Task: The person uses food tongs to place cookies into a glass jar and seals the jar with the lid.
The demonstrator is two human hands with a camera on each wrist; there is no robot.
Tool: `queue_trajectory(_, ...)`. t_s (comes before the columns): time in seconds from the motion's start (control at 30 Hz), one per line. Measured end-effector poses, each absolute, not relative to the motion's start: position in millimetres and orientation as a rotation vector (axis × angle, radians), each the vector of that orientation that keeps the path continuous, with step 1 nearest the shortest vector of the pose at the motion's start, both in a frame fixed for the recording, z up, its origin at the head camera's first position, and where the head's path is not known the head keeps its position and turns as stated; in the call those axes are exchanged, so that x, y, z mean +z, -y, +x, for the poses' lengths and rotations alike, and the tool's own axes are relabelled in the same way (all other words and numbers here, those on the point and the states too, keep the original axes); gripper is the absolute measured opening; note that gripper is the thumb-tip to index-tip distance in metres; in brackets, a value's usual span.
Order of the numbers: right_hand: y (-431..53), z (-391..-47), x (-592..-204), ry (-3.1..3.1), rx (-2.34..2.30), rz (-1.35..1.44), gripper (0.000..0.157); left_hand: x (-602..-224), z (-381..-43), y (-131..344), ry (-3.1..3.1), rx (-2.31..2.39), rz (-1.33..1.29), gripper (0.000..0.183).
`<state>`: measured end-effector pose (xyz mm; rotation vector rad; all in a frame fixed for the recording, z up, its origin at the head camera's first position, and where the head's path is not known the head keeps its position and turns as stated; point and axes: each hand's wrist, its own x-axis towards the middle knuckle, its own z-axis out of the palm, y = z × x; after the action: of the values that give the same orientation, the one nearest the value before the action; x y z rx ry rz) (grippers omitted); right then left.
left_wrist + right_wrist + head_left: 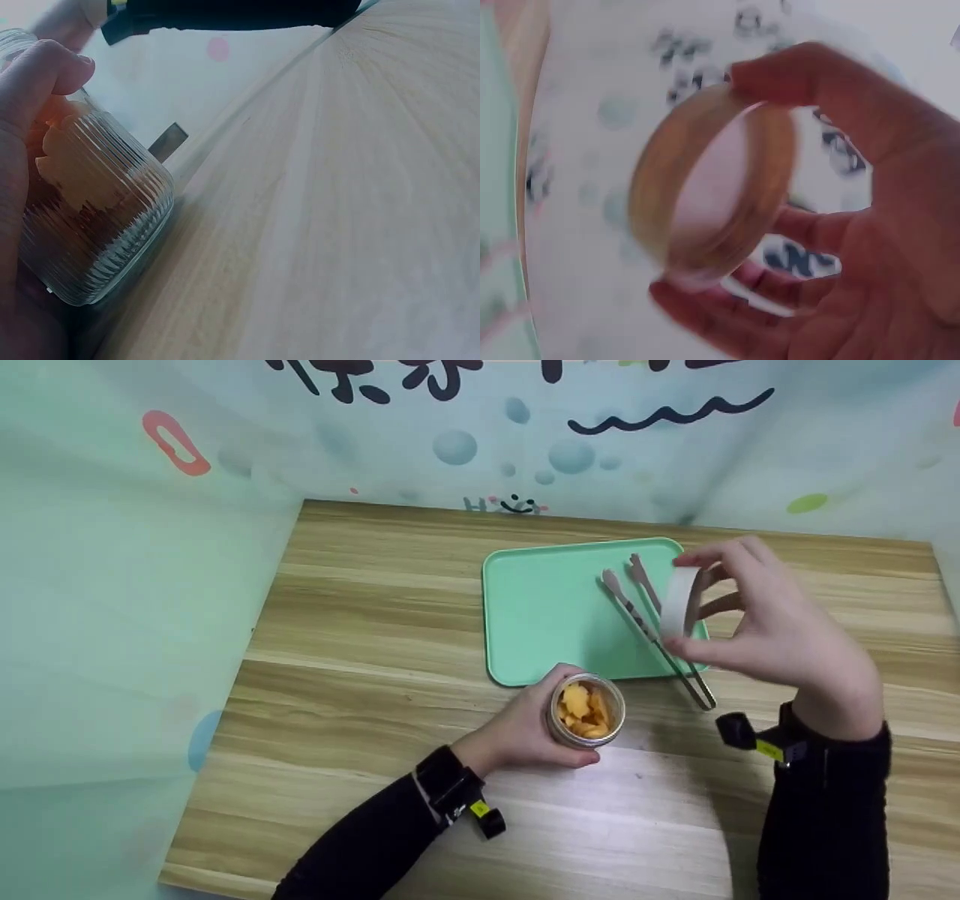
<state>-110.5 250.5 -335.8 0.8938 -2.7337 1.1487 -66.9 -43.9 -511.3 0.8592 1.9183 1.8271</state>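
Observation:
My left hand grips a ribbed glass jar around its side. The jar's mouth is uncovered and faces up in the head view, with orange flower-shaped pieces inside. In the left wrist view the jar's base is close to the wooden tabletop. My right hand holds a round jar lid by its edge, thumb on one side and fingers on the other. The lid is tipped on its side above the tray's right edge, apart from the jar. It looks blurred in the right wrist view.
A pale green tray lies on the wooden table beyond the jar. Metal tongs rest across its right part, spread apart, their joined end over the near edge. Printed cloth hangs behind and at the left.

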Motion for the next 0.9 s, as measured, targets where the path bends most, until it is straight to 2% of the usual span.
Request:
queue_trajectory(0.23,-218.8,-98.6,-340.9,2.369,1.392,1.453,0.082,-509.9,-66.9,43.7,-1.944,1.810,0.870,0.093)
queue_trajectory(0.4,-204.6,-96.2,-353.3,2.240,1.509,1.694,0.080,-510.5,-66.9,44.8,-1.983,1.780,0.870,0.095)
queue_trajectory(0.67,-196.3,-96.4,-370.9,2.271,1.400,1.701,0.078,-510.3,-66.9,45.0,-2.015,1.769,0.871,0.094)
queue_trajectory(0.77,-194.1,-96.9,-378.0,2.268,1.406,1.681,0.070,-510.3,-66.3,44.6,-2.007,1.785,0.863,0.096)
queue_trajectory(0.9,-191.0,-99.1,-386.9,2.258,1.449,1.711,0.060,-510.9,-66.4,43.4,-1.966,1.831,0.849,0.110)
